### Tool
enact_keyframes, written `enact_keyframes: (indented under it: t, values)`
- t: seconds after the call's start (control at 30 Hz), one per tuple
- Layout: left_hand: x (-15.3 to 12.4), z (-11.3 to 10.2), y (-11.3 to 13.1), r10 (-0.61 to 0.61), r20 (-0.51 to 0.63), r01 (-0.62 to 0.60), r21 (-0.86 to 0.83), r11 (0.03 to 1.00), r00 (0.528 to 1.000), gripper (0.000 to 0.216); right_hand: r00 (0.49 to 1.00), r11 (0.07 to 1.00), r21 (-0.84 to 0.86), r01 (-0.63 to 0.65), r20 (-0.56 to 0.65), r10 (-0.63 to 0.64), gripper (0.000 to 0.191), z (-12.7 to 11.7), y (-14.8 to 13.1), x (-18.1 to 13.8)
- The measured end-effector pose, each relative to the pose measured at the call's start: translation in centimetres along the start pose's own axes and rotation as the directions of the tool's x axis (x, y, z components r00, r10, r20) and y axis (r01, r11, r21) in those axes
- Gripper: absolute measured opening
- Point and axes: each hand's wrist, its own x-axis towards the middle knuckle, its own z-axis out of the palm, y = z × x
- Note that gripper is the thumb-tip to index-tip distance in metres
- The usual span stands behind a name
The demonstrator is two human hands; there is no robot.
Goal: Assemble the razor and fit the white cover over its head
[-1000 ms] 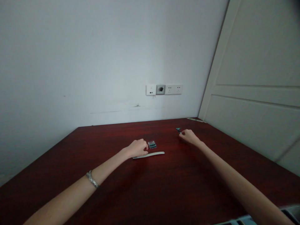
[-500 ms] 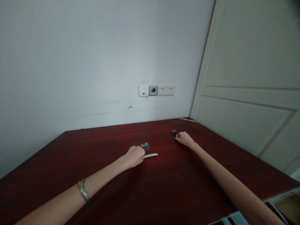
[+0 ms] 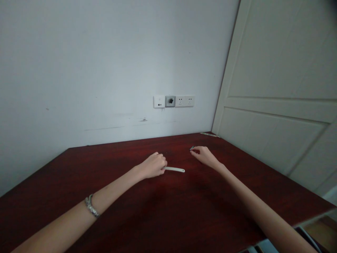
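Note:
My left hand [image 3: 154, 165] is closed around a slim white handle [image 3: 175, 169] with a small hole near its tip. The handle juts out to the right, and its other end is hidden in my fist. Farther right, my right hand [image 3: 204, 155] pinches a small teal-edged piece [image 3: 192, 148] between thumb and fingertips. Only a sliver of that piece shows, so its kind is unclear. Both hands are over the dark red tabletop, a short distance apart.
The dark red wooden table [image 3: 126, 218] meets a white wall with sockets [image 3: 185, 101] and a grey switch plate [image 3: 170, 101]. A pale panelled door [image 3: 273, 130] borders the right side. A thin strip [image 3: 210, 134] lies at the back corner.
My left hand has moved slightly up and right, and the white handle now tilts down to the right. The clear, teal-striped piece beside it is out of sight. My right hand has turned, hiding most of its piece.

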Motion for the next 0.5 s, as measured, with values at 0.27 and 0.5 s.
enact_keyframes:
  t: [0.27, 0.5]
  values:
    - [3.5, -1.8, 1.2, 0.189, -0.091, -0.169, 0.197, 0.966, 0.978, 0.007, 0.977, 0.957, -0.209, 0.200, 0.112, -0.179, 0.026, -1.9, -8.0, -5.5]
    - [5.1, -1.0, 2.8, 0.209, -0.124, -0.175, 0.242, 0.954, 0.970, 0.008, 0.988, 0.959, -0.255, 0.121, 0.122, -0.092, 0.016, -1.0, -6.9, -6.4]
